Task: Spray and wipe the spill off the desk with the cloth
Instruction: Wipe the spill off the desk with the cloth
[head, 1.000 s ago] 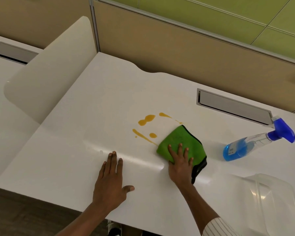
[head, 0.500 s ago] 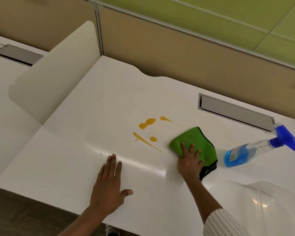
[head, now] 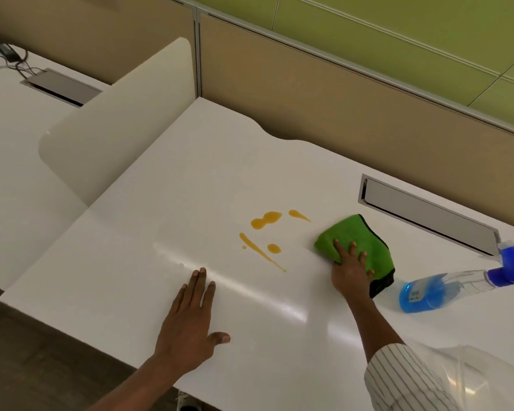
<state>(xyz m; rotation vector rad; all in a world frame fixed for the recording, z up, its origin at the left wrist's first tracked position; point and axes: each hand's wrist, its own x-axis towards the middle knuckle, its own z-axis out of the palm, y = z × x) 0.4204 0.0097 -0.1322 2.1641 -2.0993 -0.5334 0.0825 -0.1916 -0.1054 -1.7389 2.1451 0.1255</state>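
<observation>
Right hand [head: 350, 269] flat, fingers spread on green cloth [head: 353, 238] beside spill [head: 264, 232]; left hand [head: 190, 324] open on desk [head: 161, 203]

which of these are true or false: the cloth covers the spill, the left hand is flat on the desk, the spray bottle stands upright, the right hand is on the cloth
1. The green cloth covers the orange spill. False: the cloth lies to its right, apart from it.
2. The left hand lies flat on the desk. True.
3. The spray bottle stands upright. False: it lies on its side.
4. The right hand presses on the cloth. True.
</observation>
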